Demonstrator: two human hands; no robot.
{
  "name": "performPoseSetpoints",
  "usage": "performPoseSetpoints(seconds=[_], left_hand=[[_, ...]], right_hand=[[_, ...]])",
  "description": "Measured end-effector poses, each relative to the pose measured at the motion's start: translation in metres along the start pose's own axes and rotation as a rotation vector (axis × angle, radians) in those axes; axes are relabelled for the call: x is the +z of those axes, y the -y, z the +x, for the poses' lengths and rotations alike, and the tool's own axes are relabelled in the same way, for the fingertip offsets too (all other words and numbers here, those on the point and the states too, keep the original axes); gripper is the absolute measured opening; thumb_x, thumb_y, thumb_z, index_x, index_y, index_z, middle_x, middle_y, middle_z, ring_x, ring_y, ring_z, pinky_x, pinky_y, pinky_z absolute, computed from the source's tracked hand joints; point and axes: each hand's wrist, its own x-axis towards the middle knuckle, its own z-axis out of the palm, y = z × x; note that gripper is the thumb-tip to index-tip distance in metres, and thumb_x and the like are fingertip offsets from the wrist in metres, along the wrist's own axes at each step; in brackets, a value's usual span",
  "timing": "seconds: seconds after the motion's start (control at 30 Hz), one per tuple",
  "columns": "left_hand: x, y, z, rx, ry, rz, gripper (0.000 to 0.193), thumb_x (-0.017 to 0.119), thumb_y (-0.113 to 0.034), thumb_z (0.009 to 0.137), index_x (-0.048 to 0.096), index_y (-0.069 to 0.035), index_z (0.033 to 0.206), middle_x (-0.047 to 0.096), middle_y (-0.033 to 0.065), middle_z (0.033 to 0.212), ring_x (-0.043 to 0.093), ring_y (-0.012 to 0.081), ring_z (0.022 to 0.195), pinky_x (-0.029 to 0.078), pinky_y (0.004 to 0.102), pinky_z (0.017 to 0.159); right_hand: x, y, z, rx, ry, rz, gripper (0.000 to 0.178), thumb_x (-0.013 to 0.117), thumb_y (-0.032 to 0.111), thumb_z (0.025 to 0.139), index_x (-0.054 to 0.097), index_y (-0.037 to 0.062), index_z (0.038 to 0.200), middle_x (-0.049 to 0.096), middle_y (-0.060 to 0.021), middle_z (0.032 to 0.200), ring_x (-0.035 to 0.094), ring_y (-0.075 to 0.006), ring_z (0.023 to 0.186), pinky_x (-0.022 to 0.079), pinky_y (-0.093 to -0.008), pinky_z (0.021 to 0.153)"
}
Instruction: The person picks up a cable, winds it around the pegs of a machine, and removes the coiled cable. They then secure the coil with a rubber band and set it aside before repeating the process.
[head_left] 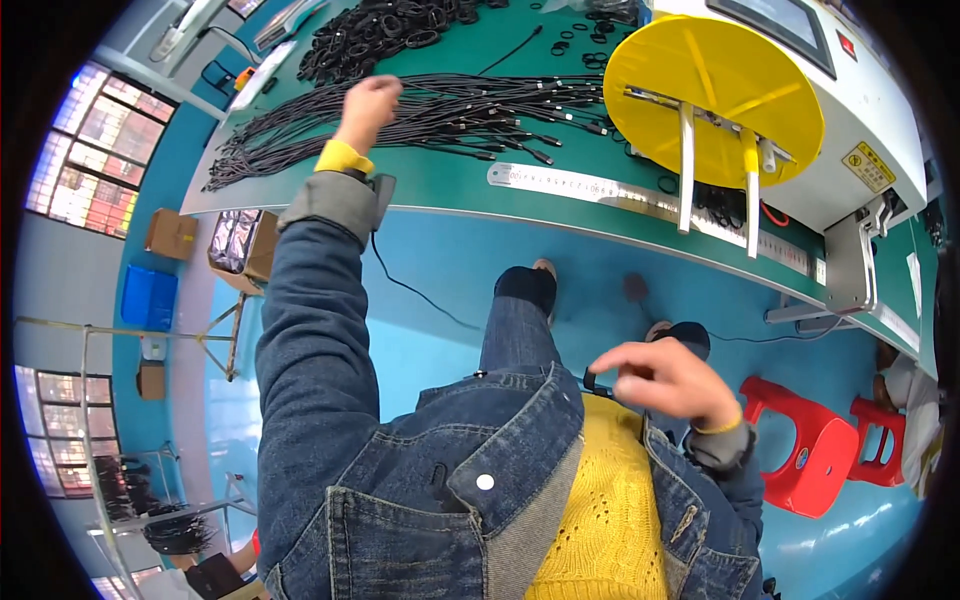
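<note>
My left hand (370,108) is over a long bundle of black cables (270,137) laid along the green table (430,187). Its fingers are curled closed, and whatever they hold is hidden. Close to my body, below the table edge, my right hand (675,382) is bent with thumb and forefinger brought together. A small black loop (592,380) shows at these fingertips; its kind is unclear. The cable plugs point right, toward a yellow disc (715,75) with pale arms.
Black rings (370,40) are heaped at the back of the table. A steel ruler (560,183) lies along the front edge. The disc belongs to a white machine (870,90) at right. Red stools (815,460) stand on the blue floor, another person (915,410) beside them.
</note>
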Motion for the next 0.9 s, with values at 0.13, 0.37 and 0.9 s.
performPoseSetpoints(seconds=[0.13, 0.37, 0.9], left_hand=[[0.035, 0.044, -0.023, 0.124, 0.135, 0.494, 0.02, 0.064, -0.019, 0.078, 0.067, -0.004, 0.092, 0.063, 0.0077, 0.089, 0.061, 0.0197, 0.08, 0.049, 0.0291, 0.072], [0.051, 0.054, -0.05, 0.479, -0.139, 0.704, 0.015, 0.065, -0.022, 0.075, 0.068, -0.016, 0.088, 0.063, 0.0044, 0.086, 0.06, 0.0262, 0.081, 0.047, 0.0375, 0.072], [0.058, -0.112, -0.148, 0.939, -0.09, 0.158, 0.019, 0.057, 0.005, 0.077, 0.061, -0.001, 0.095, 0.059, 0.01, 0.078, 0.056, 0.0183, 0.065, 0.045, 0.0246, 0.058]], right_hand=[[-0.002, 0.086, 0.004, -0.887, 0.117, -0.075, 0.015, 0.063, 0.015, 0.074, 0.067, 0.0056, 0.084, 0.063, -0.0061, 0.074, 0.056, -0.0195, 0.061, 0.047, -0.0268, 0.056], [0.002, 0.141, -0.016, -0.676, 0.219, 0.292, 0.012, 0.063, 0.015, 0.072, 0.067, 0.0086, 0.081, 0.063, -0.0126, 0.084, 0.057, -0.0199, 0.068, 0.047, -0.0265, 0.062], [-0.007, 0.128, -0.016, -0.959, 0.5, 0.299, 0.015, 0.065, 0.015, 0.073, 0.068, 0.0131, 0.087, 0.061, -0.0151, 0.089, 0.056, -0.0196, 0.072, 0.045, -0.0264, 0.063]])
